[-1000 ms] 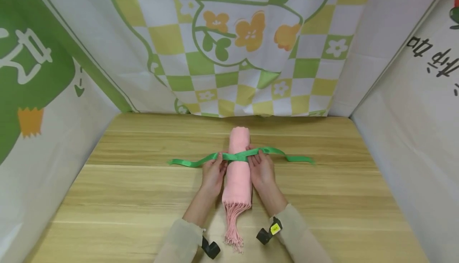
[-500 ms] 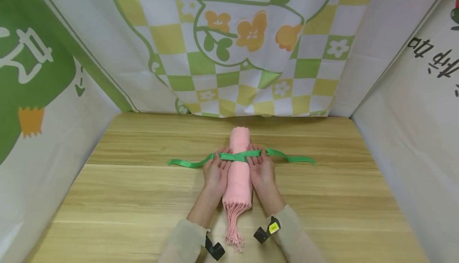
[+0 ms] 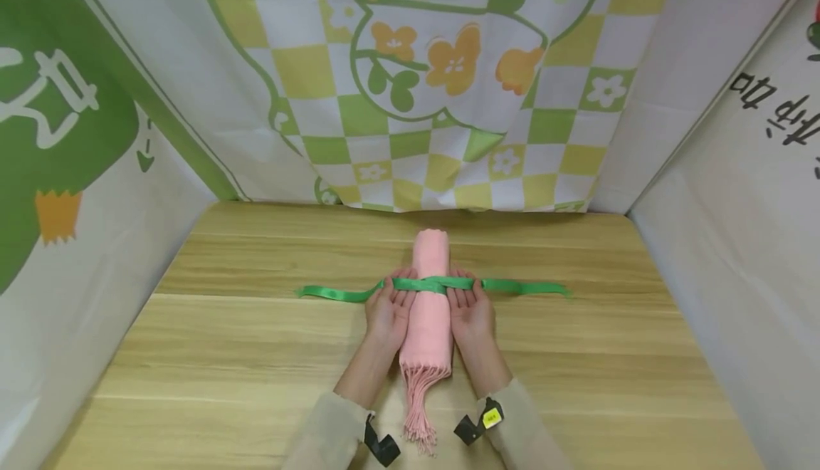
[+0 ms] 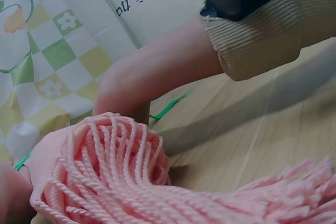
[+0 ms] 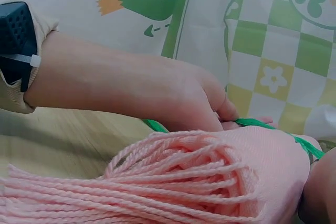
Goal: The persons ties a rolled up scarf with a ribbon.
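A rolled pink scarf (image 3: 426,335) lies lengthwise on the wooden table, its fringe (image 4: 121,166) trailing toward the person. Around its middle runs a green ribbon (image 3: 434,285), crossed over on top, with an end stretching out to each side. At the scarf's left side my left hand (image 3: 388,310) pinches the ribbon between thumb and fingers, palm up. My right hand (image 3: 472,312) mirrors it on the other side, pinching the other ribbon end close to the roll. In the right wrist view, the left thumb and fingers meet at the ribbon beyond the fringe.
The wooden table (image 3: 224,356) spreads out on both sides of the scarf. Behind it hangs a checked, flower-printed cloth (image 3: 359,128). Printed white panels (image 3: 724,221) close in the left and right sides. Each sleeve carries a black wrist camera (image 3: 382,448).
My left hand has come in against the scarf and taken the ribbon nearer the roll. The ribbon's right part has been lowered and straightened, and its crossing lies flatter on the scarf.
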The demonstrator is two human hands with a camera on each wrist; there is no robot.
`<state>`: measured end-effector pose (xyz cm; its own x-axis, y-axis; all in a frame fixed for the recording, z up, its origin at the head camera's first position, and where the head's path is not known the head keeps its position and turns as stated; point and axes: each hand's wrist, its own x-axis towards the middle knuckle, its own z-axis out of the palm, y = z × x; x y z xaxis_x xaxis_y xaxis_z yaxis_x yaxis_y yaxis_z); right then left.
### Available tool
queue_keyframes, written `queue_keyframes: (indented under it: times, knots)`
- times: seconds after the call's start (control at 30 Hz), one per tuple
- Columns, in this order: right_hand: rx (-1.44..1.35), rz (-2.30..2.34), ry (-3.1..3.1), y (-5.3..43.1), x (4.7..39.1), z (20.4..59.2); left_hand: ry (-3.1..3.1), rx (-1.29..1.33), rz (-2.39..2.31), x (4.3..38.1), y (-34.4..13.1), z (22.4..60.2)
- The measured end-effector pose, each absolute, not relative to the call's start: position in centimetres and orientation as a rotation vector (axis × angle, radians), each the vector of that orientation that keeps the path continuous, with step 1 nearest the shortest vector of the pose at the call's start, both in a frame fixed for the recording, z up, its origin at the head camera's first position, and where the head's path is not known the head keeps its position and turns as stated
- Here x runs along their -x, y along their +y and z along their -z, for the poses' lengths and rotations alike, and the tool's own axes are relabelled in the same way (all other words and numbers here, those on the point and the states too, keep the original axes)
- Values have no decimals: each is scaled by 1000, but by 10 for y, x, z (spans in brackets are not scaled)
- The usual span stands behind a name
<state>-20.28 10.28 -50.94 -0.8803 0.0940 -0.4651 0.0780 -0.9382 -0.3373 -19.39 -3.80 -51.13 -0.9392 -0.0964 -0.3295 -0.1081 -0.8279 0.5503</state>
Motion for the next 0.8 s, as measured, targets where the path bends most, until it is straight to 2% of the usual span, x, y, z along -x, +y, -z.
queue_keyframes:
  times: [0.3,0.8]
  knots:
    - [726,-3008,-584,106,202,507,1018,520,-2818,203,-45,514]
    - [541,-2930,-1128,122,211,502,1602,299,-2433,224,-55,508]
